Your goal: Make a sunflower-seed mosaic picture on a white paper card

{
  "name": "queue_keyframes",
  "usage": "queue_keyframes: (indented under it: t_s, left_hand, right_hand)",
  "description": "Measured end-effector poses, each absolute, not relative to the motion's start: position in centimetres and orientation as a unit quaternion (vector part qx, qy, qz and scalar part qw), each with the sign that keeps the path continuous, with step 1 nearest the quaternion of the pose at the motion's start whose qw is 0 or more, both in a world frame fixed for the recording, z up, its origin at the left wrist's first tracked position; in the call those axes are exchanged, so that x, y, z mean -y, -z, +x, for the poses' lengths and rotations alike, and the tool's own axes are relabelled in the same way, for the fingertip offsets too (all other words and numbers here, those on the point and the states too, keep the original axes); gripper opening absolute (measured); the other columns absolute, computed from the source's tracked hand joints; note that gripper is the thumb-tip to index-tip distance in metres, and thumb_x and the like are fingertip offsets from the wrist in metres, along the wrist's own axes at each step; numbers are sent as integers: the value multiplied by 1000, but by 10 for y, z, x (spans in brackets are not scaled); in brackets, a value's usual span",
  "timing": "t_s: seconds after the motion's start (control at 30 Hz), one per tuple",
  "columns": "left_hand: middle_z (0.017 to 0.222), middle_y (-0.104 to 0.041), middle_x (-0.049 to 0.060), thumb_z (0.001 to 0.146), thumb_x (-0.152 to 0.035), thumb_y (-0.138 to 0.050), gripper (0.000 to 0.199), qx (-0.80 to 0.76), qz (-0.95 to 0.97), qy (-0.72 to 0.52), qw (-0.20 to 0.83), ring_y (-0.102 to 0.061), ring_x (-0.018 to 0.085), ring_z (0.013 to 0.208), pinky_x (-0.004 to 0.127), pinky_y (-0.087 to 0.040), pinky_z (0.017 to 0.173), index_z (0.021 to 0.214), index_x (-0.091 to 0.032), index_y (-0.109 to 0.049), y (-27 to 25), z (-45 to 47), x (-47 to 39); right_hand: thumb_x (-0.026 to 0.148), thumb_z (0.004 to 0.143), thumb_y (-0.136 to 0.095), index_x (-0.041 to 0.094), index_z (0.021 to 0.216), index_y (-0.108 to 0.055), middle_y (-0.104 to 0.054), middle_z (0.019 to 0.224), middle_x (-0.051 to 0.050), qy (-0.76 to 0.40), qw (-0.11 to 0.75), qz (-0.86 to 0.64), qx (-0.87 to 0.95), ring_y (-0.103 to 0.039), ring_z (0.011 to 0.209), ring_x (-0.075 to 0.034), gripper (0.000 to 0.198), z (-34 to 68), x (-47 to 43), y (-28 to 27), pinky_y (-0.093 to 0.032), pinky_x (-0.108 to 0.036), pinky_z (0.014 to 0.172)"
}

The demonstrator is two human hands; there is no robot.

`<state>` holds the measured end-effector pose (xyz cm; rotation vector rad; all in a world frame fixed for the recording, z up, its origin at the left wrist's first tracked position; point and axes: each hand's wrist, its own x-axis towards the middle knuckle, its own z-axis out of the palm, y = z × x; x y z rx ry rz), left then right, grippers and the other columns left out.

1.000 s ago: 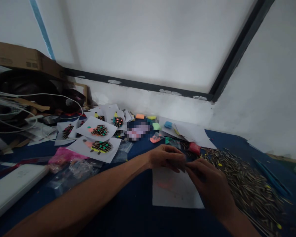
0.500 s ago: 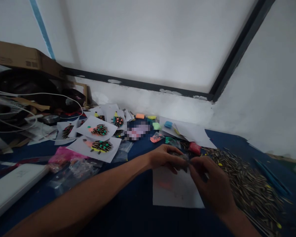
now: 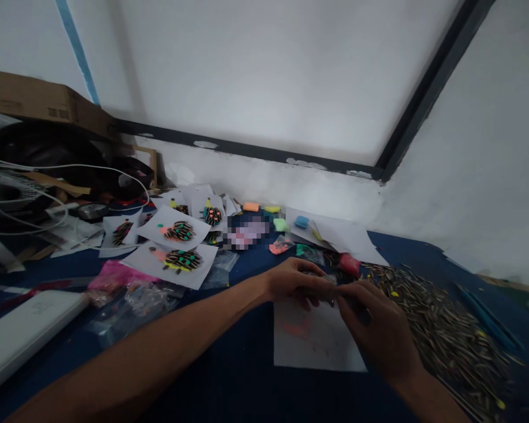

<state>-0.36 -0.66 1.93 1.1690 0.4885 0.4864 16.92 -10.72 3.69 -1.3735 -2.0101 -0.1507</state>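
Over a white paper sheet (image 3: 320,349) with a pink-orange shape on its left part, both hands meet finger to finger. My left hand (image 3: 293,281) is closed around a small greyish, partly see-through packet (image 3: 330,278), blurred and mostly covered by fingers. With thumb and forefinger, my right hand (image 3: 374,320) pinches at the near end of it; a dark bit shows in its palm, too blurred to name. Beside the right hand spreads a pile of striped sunflower seeds (image 3: 449,329) with a few yellow bits among them.
At left lie finished-looking hedgehog pictures (image 3: 183,258) made with seeds, plastic bags (image 3: 136,305) and a white box-like device (image 3: 30,335). Behind the hands are coloured clay packs, a red one (image 3: 349,264) and a blue one (image 3: 301,221). A cardboard box (image 3: 35,103) stands far left by the wall.
The fingers of both hands have shifted slightly against each other at the packet. The arms and the things on the table stay nearly in place.
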Motion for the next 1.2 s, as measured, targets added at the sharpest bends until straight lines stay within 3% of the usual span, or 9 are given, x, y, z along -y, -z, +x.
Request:
queue_keyframes:
  t_s: [0.17,0.43,0.57,0.73,0.9,1.2]
  left_hand:
    - [74,-68,5,58,-39,-83,48,-233,548,-224,771,-64,16,58,27,-52,50,94,-14,-63,-17,-5,4]
    - [69,-67,3,57,-42,-83,48,-240,566,-216,758,-62,14,52,25,-49,45,92,-14,-63,-23,-4,10]
    - [70,-67,4,56,-44,-83,50,-246,575,-214,750,-61,13,52,23,-47,44,91,-15,-63,-24,-4,10]
    - [71,-67,4,60,-40,-83,46,-247,566,-222,755,-63,14,54,21,-47,43,93,-15,-62,-23,-6,6]
    - [73,-66,2,56,-37,-85,53,-286,515,-260,765,-64,15,53,23,-48,42,97,-16,-59,-20,-8,-1]
    - [81,-67,3,59,-38,-83,48,-253,507,-287,772,-63,13,54,24,-49,45,94,-15,-60,-11,-8,-8]
  right_hand:
    - [26,87,-53,20,88,-66,-63,82,-3,69,332,-514,788,-61,60,-12,15,171,106,-36,-45,-23,55]
    - [24,83,-52,20,71,-62,-58,67,-1,88,349,-519,775,-54,52,-11,16,164,109,-39,-41,-24,52]
    - [28,79,-54,20,67,-58,-56,60,1,-19,427,-565,706,-53,51,-12,15,164,108,-44,-41,-24,49]
    - [36,74,-59,19,86,-67,-57,57,1,-173,502,-580,618,-56,53,-16,22,169,105,-53,-46,-26,49]
    - [35,71,-58,20,68,-64,-57,57,-1,-223,477,-575,626,-54,52,-15,17,165,106,-58,-44,-25,47]
    - [48,80,-53,19,75,-64,-53,51,2,-272,376,-577,673,-52,49,-14,32,154,109,-50,-41,-24,46]
